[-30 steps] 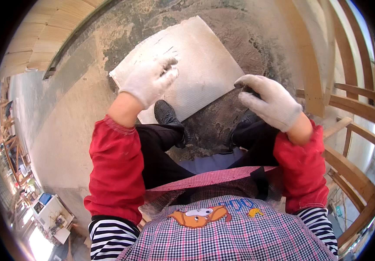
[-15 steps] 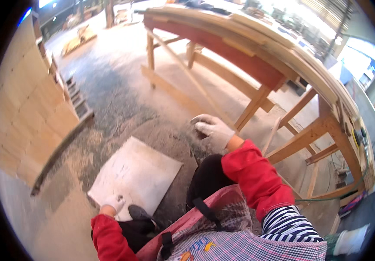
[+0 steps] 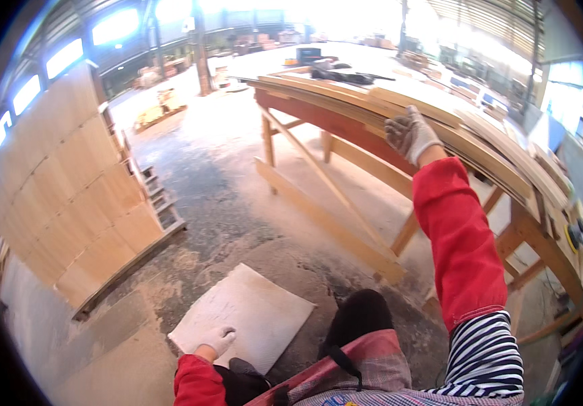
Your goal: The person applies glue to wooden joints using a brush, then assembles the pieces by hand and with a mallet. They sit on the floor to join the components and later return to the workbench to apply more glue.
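My left hand (image 3: 217, 340), in a whitish glove, is above the near left part of a pale, roughly square sheet (image 3: 254, 311) on the floor. Its fingers are curled, and whatever they may hold is hidden. The toe of a dark shoe (image 3: 246, 369) shows at the sheet's near edge. My right arm stretches forward in a red sleeve. At its end my gloved right hand (image 3: 410, 137) is raised at the near edge of the wooden workbench (image 3: 346, 122), fingers bent inward. Whether it holds anything small cannot be made out. Long boards (image 3: 417, 107) lie along the bench top just beyond it.
To the left stands a tall stack of plywood-like panels (image 3: 68, 210) on a pallet. The bench's slanting brace (image 3: 325, 179) and low rail (image 3: 325, 220) run near my knees. A round yellow-and-black tool (image 3: 576, 233) lies at the bench's right end.
My right hand has risen and reached forward from beside my knee to the bench edge. The view has tilted upward. My left hand stays by the pale sheet.
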The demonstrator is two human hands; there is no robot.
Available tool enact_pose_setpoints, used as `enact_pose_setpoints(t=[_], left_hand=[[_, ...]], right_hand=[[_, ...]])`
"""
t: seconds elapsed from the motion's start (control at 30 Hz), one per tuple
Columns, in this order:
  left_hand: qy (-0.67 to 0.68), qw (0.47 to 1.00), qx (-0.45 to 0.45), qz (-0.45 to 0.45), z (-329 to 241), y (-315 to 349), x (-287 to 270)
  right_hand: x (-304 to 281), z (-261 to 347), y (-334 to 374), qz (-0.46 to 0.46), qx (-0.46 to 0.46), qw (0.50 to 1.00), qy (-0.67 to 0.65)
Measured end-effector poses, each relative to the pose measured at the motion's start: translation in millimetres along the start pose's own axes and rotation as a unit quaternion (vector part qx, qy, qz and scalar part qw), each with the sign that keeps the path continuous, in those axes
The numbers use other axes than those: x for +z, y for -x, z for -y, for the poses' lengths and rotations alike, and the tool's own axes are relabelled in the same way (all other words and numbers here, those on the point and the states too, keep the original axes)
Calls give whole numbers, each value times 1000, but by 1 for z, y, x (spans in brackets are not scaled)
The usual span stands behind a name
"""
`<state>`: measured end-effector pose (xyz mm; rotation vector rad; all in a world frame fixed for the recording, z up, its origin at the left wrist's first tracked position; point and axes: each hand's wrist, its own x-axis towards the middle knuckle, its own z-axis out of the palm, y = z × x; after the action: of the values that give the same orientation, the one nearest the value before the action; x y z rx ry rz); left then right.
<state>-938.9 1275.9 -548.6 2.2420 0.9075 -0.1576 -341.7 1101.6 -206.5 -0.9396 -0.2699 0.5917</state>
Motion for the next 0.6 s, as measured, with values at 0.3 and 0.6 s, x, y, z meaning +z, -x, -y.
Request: enact_pose_setpoints(t=[0.3, 0.6], left_hand=[[-104, 990, -47, 79, -2, 2, 18], [-108, 991, -29, 66, -4, -2, 20]], right_hand=[[52, 7, -64, -155, -39, 983, -96], [30, -8, -66, -19, -133, 985, -112]])
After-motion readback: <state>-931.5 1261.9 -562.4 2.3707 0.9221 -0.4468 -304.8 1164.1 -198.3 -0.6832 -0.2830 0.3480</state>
